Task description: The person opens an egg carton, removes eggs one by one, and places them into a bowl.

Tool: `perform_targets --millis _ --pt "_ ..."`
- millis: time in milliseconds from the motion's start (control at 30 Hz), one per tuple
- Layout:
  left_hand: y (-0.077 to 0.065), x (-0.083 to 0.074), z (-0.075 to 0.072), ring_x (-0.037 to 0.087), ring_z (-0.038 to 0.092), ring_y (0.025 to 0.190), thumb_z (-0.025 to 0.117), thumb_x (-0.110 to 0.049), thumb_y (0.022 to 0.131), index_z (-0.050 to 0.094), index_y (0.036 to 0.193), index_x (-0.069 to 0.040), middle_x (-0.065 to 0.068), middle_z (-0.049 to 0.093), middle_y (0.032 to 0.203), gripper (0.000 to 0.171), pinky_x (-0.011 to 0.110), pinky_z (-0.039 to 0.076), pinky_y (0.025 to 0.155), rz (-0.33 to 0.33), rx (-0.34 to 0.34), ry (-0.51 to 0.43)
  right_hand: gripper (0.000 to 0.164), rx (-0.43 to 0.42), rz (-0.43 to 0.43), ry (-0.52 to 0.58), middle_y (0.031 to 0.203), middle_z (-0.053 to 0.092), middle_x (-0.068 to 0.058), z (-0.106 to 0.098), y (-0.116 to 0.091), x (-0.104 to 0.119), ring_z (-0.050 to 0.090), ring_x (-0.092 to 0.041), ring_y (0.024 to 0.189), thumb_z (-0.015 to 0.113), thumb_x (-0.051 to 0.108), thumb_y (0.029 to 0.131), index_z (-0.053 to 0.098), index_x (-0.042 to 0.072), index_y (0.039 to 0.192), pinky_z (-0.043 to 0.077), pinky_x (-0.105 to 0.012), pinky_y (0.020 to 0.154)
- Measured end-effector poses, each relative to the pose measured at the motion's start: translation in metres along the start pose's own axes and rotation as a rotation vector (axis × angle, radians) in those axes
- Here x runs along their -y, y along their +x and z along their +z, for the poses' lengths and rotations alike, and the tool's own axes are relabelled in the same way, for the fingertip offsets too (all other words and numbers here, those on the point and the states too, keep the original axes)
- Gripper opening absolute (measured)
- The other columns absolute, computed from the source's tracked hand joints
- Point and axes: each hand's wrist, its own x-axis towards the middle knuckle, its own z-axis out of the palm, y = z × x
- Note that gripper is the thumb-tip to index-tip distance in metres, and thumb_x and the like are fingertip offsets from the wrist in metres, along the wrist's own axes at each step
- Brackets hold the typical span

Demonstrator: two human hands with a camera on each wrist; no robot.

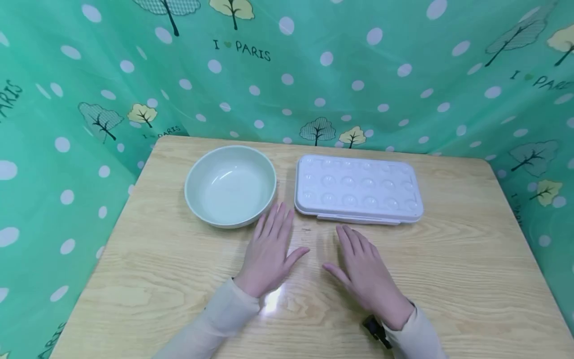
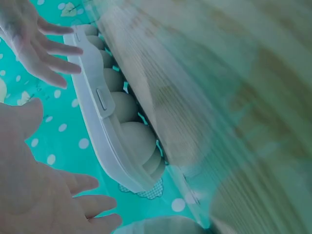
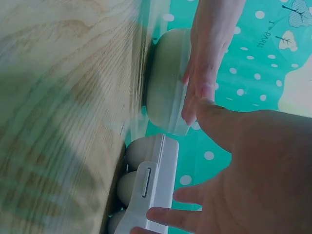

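Note:
A pale green round bowl (image 1: pixel 230 187) stands on the table, with nothing in it. To its right lies a white lidded egg box (image 1: pixel 358 187) with rows of round bumps on top and a clip along its near side. My left hand (image 1: pixel 270 254) is held with straight fingers, fingertips right at the bowl's near right rim. The right hand (image 1: pixel 365 274), fingers extended and thumb apart, is just in front of the box's near edge. In the left wrist view, the egg box (image 2: pixel 97 92) shows rounded cups along its underside. Neither hand holds anything.
The light wooden table (image 1: pixel 471 239) reaches back to a green dotted curtain (image 1: pixel 287 99) with trees and lettering on it. A black strap (image 1: pixel 376 331) is at the right wrist, by the sleeve.

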Motion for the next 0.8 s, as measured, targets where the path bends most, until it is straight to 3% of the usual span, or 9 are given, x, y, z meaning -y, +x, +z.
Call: perform_targets --millis 200,367,633,800 --pt "0.013 0.000 0.000 0.032 0.014 0.153 0.044 -0.058 0.099 0.022 0.156 -0.002 0.019 0.022 0.162 0.083 0.049 0.014 0.125 -0.007 -0.002 -0.028 0.081 -0.005 0.012 0.111 0.155 0.034 -0.023 0.001 0.005 -0.005 0.037 -0.042 0.140 0.046 0.055 0.100 0.023 -0.001 0.155 0.034 -0.059 0.113" --pt "0.021 0.003 0.002 0.034 0.013 0.152 0.046 -0.055 0.100 0.022 0.157 -0.003 0.020 0.020 0.163 0.081 0.049 0.013 0.125 -0.045 0.044 -0.105 0.074 0.010 0.046 0.292 0.152 0.039 -0.022 0.005 0.010 -0.006 0.038 -0.036 0.141 0.051 0.046 0.101 0.027 -0.002 0.153 0.033 -0.054 0.116" --pt "0.036 0.006 0.005 0.034 0.017 0.152 0.052 -0.049 0.100 0.024 0.156 -0.004 0.017 0.019 0.164 0.078 0.048 0.017 0.124 -0.117 0.060 -0.222 0.056 0.076 0.138 0.585 0.136 0.053 -0.012 0.011 0.018 -0.007 0.057 -0.027 0.117 0.050 0.037 0.104 0.037 0.004 0.147 0.049 -0.048 0.099" --pt "0.044 0.007 0.006 0.032 0.017 0.152 0.042 -0.057 0.101 0.022 0.157 -0.005 0.016 0.018 0.164 0.080 0.045 0.016 0.124 -0.133 0.078 -0.232 0.054 0.108 0.142 0.684 0.136 0.055 -0.013 0.010 0.019 -0.010 0.057 -0.026 0.118 0.050 0.034 0.104 0.037 0.002 0.147 0.048 -0.049 0.101"
